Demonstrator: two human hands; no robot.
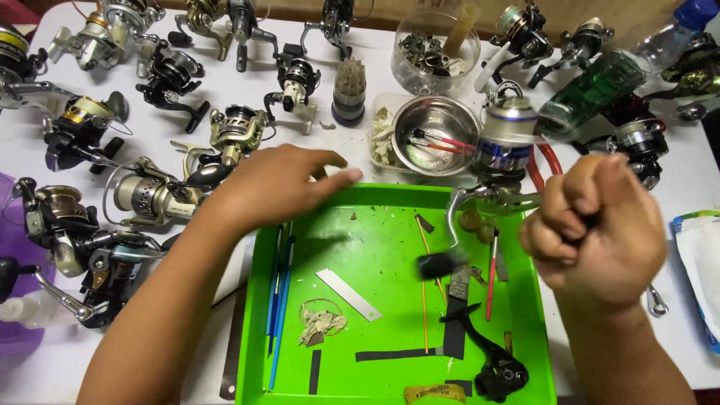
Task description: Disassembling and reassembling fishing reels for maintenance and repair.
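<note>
A person works over a green tray [390, 196] at a white table [705, 176] crowded with fishing reels; the right hand [596, 225] is balled into a tight fist, apparently gripping the stem of a silver-and-blue spinning reel [510, 139], though the fist hides exactly what it holds; the reel sits tilted above the tray's far right corner, its crank handle [450, 240] blurred and hanging over the tray; the left hand [274, 184] hovers flat and loosely open above the tray's far left rim, fingers extended, holding nothing. The step in hand looks like checking the reel's crank mid-service; a next move would call for the free hand to steady the blurred handle or take a tool. Room is tight: a steel bowl [435, 135] stands just behind the tray, reels press in on the left, and brushes [279, 300], a white strip [347, 294] and a black reel part [495, 367] lie on the tray floor; the clearest space is the tray's centre.
</note>
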